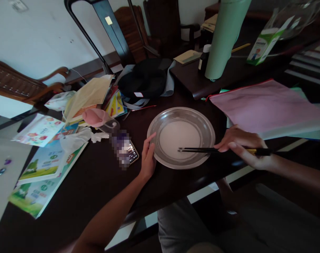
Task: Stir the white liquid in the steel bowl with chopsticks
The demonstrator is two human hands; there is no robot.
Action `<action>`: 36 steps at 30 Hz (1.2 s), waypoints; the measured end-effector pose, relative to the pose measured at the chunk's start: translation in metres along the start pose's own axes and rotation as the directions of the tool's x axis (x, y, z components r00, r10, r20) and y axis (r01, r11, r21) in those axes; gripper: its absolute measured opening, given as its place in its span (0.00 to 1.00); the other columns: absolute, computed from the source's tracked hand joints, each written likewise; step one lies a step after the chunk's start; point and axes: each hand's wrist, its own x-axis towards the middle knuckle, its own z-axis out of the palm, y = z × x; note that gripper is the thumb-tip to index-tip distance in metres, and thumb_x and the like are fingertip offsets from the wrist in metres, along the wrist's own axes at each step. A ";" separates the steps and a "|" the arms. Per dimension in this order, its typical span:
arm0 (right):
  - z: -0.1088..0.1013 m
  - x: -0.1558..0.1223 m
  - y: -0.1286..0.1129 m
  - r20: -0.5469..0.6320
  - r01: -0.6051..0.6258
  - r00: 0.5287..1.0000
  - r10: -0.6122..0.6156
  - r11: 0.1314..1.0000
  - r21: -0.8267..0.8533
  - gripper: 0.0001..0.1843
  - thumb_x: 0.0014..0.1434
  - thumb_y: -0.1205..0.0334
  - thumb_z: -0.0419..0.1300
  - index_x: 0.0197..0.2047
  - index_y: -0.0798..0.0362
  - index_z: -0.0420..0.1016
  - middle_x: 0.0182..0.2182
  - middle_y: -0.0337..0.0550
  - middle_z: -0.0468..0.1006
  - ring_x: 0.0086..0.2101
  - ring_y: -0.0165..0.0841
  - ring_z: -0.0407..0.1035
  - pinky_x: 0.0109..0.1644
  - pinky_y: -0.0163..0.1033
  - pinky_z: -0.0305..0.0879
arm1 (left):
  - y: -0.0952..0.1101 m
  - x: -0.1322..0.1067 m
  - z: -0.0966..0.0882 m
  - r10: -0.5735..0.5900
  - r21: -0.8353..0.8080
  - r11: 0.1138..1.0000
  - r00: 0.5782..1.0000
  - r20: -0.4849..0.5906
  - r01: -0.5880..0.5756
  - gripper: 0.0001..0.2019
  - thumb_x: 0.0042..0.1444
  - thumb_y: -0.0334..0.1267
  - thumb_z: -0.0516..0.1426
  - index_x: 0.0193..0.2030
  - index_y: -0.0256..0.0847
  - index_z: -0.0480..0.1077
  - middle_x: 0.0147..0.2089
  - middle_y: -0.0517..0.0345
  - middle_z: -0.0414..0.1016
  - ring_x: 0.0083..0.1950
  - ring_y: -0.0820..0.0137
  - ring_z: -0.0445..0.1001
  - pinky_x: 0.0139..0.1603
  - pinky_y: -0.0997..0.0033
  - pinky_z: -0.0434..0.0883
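A round metal basin [181,164] with cloudy whitish liquid [179,137] in it stands on the dark table. My left hand [148,158] holds the basin's left rim, its fingers against the edge. In my right hand [240,146], at the basin's right side, is a pair of dark chopsticks [199,150]. Their tips reach over the rim to the liquid near the basin's middle, lying close together. Whether the tips are under the surface I cannot tell. Left of my left hand lies a phone [132,153] with its screen lit, partly blurred out.
Booklets [44,165], a pink cup-like item [94,117] and crumpled tissue [77,138] lie at left. Behind the basin is a black bag [145,79]. A pink zip pouch [265,105] is at right. A green flask [225,42], a small bottle [204,58] and a carton [264,45] stand behind.
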 end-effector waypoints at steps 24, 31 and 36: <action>-0.004 0.001 -0.002 -0.033 -0.039 0.999 0.039 0.999 -0.006 0.18 0.77 0.61 0.50 0.39 0.45 0.79 0.32 0.39 0.86 0.31 0.35 0.79 0.40 0.50 0.64 | -0.003 0.000 -0.001 -0.014 -0.013 1.000 1.000 0.003 0.014 0.25 0.61 0.60 0.62 0.60 0.51 0.76 0.64 0.54 0.76 0.66 0.57 0.73 0.69 0.57 0.68; 0.018 0.007 0.007 0.070 0.004 0.998 0.005 0.993 -0.121 0.07 0.73 0.65 0.59 0.44 0.49 0.79 0.40 0.40 0.88 0.37 0.33 0.80 0.41 0.45 0.64 | -0.004 0.001 -0.002 0.000 -0.023 1.000 1.000 0.021 0.000 0.26 0.61 0.60 0.62 0.60 0.49 0.76 0.65 0.52 0.77 0.66 0.56 0.74 0.69 0.55 0.68; 0.018 0.010 0.012 0.055 -0.021 0.998 0.033 0.978 -0.207 0.06 0.72 0.65 0.59 0.46 0.49 0.79 0.43 0.42 0.89 0.38 0.35 0.81 0.41 0.46 0.63 | -0.003 0.001 -0.001 -0.023 -0.058 0.998 0.999 0.022 0.024 0.26 0.60 0.60 0.63 0.60 0.50 0.76 0.63 0.53 0.78 0.64 0.57 0.75 0.67 0.55 0.70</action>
